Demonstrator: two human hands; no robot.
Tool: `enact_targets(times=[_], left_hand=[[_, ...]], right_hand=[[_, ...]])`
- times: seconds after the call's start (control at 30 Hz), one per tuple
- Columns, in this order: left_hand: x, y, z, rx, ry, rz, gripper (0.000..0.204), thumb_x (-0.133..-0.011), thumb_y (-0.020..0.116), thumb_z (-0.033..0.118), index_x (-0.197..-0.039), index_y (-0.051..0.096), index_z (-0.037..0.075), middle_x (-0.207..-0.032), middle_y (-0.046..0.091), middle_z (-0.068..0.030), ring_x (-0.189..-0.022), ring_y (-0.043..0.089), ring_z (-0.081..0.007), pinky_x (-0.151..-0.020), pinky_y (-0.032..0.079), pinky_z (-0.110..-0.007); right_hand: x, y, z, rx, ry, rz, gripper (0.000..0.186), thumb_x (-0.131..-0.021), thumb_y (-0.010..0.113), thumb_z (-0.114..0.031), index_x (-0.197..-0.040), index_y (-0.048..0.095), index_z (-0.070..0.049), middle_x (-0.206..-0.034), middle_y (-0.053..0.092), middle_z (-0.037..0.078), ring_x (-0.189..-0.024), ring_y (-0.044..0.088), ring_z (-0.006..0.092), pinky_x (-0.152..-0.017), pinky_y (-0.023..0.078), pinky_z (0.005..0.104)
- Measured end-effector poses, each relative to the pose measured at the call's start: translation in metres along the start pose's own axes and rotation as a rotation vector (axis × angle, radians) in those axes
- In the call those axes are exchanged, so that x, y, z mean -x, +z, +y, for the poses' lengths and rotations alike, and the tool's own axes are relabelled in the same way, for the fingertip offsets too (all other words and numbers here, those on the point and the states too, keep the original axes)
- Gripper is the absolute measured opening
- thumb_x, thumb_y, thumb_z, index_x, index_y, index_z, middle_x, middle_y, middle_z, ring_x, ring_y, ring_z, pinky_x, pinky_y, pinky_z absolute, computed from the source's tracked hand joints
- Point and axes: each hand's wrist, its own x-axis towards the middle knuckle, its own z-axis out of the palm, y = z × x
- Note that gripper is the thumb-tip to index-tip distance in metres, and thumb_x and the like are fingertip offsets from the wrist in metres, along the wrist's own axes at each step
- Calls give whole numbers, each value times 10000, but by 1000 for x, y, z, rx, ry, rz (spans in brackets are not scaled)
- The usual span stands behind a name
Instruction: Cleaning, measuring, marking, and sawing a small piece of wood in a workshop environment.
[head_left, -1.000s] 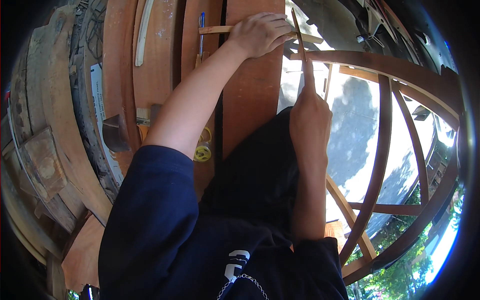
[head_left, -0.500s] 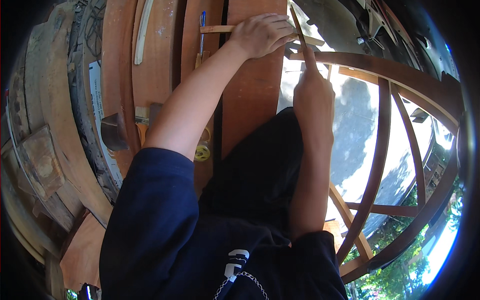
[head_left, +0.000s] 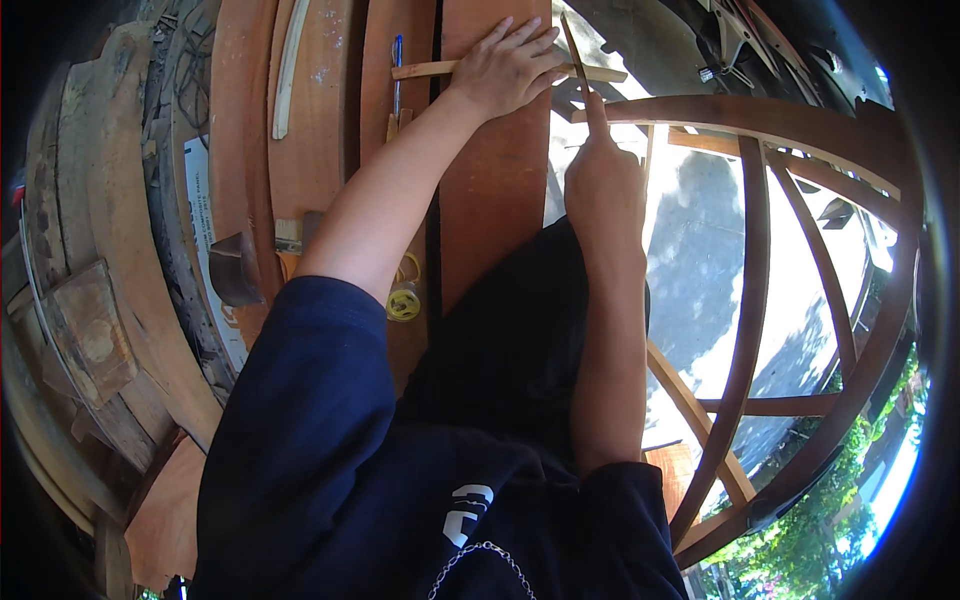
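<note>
My left hand (head_left: 508,66) lies palm down on a thin pale wooden strip (head_left: 425,70) and pins it across a wide reddish-brown plank (head_left: 495,190). My right hand (head_left: 600,178) is just right of that plank. It grips a thin brown stick-like tool (head_left: 574,45) whose tip slants up past the strip's right end, close to my left fingers. Both forearms reach up from my dark blue sleeves.
A blue pen (head_left: 397,58) lies left of the strip. A yellow tape measure (head_left: 403,301) and a paintbrush (head_left: 288,236) rest on the planks by my left arm. A curved wooden frame with spokes (head_left: 760,125) spans the right over sunlit pavement. Stacked curved boards (head_left: 95,300) fill the left.
My right hand has moved up and slightly left along the plank's edge, which brought the thin tool nearer the strip. My left hand has stayed on the strip.
</note>
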Motion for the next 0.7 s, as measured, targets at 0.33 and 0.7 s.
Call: enact_targets(times=[0.33,0.7], left_hand=[[0,-1,-3,68,30,30,278,-1008,622,396,-1175,699,187,-1503,582,-51,-1420,514,-292,-1174,426,-513],[0,0,-3,67,18,27,352,-1008,608,446,-1221,698,181,-1488,596,-44,-1421,512,-266,-1175,430,-495]], right_hand=[[-12,-2,-1,45,34,1,678,-919,531,-38,-1580,381,-53,-758,707,263,-722,734,424,-735,588,514],[-30,-14,-11,98,-49,4,614,-897,532,-15,-1508,484,-47,-772,705,244,-748,733,399,-680,583,501]])
